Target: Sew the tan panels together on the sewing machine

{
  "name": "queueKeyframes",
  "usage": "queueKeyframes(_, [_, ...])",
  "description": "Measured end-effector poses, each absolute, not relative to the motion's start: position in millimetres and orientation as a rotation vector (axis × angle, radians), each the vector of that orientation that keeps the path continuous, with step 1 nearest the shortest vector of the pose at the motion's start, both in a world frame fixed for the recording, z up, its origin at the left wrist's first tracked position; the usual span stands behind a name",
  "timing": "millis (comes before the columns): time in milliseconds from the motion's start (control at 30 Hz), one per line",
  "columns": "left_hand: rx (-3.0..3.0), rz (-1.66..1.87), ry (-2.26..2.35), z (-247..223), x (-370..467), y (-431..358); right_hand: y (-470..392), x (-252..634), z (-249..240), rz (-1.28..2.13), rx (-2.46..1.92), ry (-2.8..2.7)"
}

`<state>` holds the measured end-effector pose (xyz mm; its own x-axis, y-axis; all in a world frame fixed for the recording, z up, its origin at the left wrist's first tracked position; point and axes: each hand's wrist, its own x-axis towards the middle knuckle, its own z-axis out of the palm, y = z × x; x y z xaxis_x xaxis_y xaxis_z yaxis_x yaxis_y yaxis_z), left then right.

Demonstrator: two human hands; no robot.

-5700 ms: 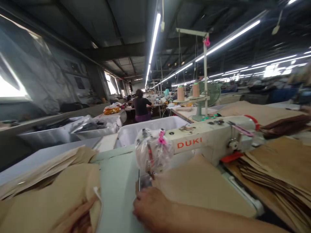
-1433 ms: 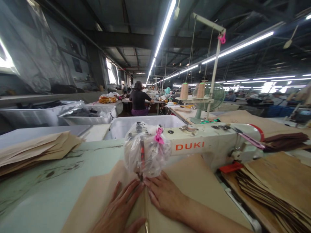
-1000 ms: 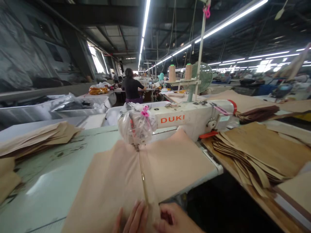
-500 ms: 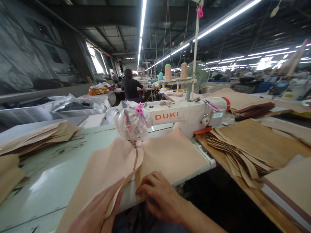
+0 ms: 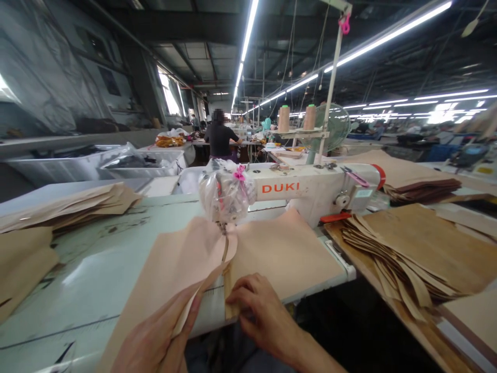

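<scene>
Under the needle of a white sewing machine [image 5: 318,199], its head wrapped in clear plastic, lie two beige fabric panels. My left hand [image 5: 153,331] grips the raised edge of the left panel [image 5: 166,274], with fabric between thumb and fingers. My right hand [image 5: 264,311] is closed at the near edge of the right panel [image 5: 287,248], fingertips pinching its narrow folded border. The two edges run together up to the presser foot [image 5: 222,228]. My right fingertips are partly hidden by the hand itself.
Stacked beige pieces [image 5: 89,204] lie on the left of the pale green table [image 5: 89,269]. To the right, a wooden board [image 5: 438,243] bears bundled fabric strips [image 5: 388,259]. Thread cones [image 5: 284,119] stand behind the machine. A person [image 5: 219,137] in black sits further back.
The camera view has swung slightly left, so the scene sits further right in the picture. Both hands keep their hold on the fabric, nearly unchanged in position against the machine.
</scene>
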<state>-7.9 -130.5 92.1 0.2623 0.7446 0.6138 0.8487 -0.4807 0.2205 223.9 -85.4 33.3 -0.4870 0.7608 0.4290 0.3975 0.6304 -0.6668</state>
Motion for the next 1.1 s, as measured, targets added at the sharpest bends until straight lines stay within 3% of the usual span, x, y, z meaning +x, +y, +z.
queueKeyframes(167, [-2.378, -0.953, -1.486, 101.5, -4.1, -131.0, -83.2, 214.4, 23.8, 0.619, -0.916, -1.963])
queueKeyframes(333, [-2.405, -0.985, -1.486, 104.0, -2.5, -131.7, -80.0, 211.7, 21.6, 0.858, -0.789, -1.574])
queueKeyframes(900, [-2.505, -0.936, -1.369, 106.9, 0.9, -132.8, -80.0, 215.8, 17.1, 0.577, -0.714, -1.889])
queueKeyframes(1100, [-2.349, -0.763, -0.983, 83.7, -2.0, -128.1, -83.9, 220.9, 22.7, 0.414, -0.676, -2.038])
